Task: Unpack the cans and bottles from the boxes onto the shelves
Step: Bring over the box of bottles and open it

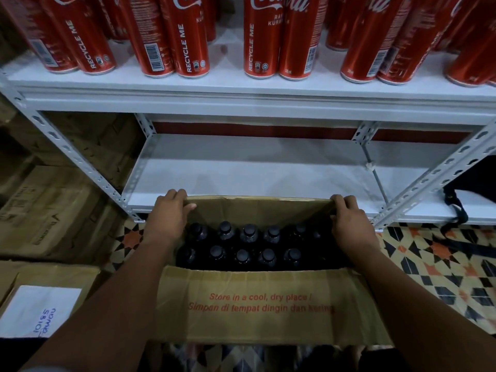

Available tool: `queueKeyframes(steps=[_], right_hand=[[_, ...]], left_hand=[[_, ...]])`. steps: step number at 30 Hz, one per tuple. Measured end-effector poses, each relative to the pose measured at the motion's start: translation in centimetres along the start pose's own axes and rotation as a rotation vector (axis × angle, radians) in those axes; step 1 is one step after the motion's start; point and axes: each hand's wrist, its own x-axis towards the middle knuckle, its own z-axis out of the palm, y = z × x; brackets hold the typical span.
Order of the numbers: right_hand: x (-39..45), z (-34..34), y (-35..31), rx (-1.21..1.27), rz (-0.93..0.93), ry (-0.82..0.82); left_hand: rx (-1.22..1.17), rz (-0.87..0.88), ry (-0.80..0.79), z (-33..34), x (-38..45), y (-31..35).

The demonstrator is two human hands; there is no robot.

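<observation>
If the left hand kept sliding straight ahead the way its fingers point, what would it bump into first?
The left hand grips the far flap of the open box of bottles. Straight ahead lies the bare white lower shelf; nothing stands on it there, so the hand would probably reach its dark back wall, though depth is unclear.

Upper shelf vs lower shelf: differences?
The upper shelf carries red cans standing along it; the lower shelf carries no cans or bottles in view. The upper shelf is brightly lit; the lower shelf lies partly shaded. Both are white boards in the same slotted metal frame.
</observation>
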Motion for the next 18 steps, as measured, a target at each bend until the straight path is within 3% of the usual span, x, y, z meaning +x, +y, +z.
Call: queueKeyframes(steps=[4, 9, 14, 16, 18], right_hand=[[-1.0, -0.4, -0.6, -0.054, -0.012, -0.034], [-2.4, -0.4, -0.9, -0.312, -0.110, -0.088], [-5.2, -0.3, -0.2, -0.260, -0.299, 0.006], [-6.7, -0.8, -0.5, -0.175, -0.355, -0.033], [-8.3, -1.6, -1.2, -0.125, -0.365, -0.177]], left_hand=[[0.148, 0.053, -0.005, 0.1, -1.2, 0.6], [0.312, 0.138, -0.091, -0.2, -2.7, 1.5], [0.078, 0.216, 0.046, -0.8, -6.7, 2.1], [0.019, 0.204, -0.057, -0.9, -8.5, 2.4], [0.013, 0.135, -0.238, -1.4, -10.1, 3.0]])
